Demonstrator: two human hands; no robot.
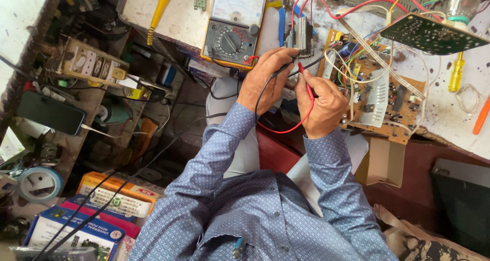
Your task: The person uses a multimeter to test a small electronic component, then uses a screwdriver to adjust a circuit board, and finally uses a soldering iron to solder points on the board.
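Note:
My left hand [265, 80] grips a black test probe [298, 67] whose lead runs back over my wrist. My right hand [324, 105] pinches a red test probe [308, 85], and its red lead loops below my hands. Both probe tips point at a small dark finned component [303, 34] at the bench edge. A yellow-cased analog multimeter [234, 23] lies just left of the hands. A brown circuit board [380, 95] with a metal heat sink and coloured wires sits right of my right hand.
A green circuit board [434, 34] is tilted at the upper right, with a yellow screwdriver [456, 73] below it. A dark phone [50, 113], a tape roll [40, 183], a switch board [92, 63] and boxes with a remote [118, 202] lie at the left.

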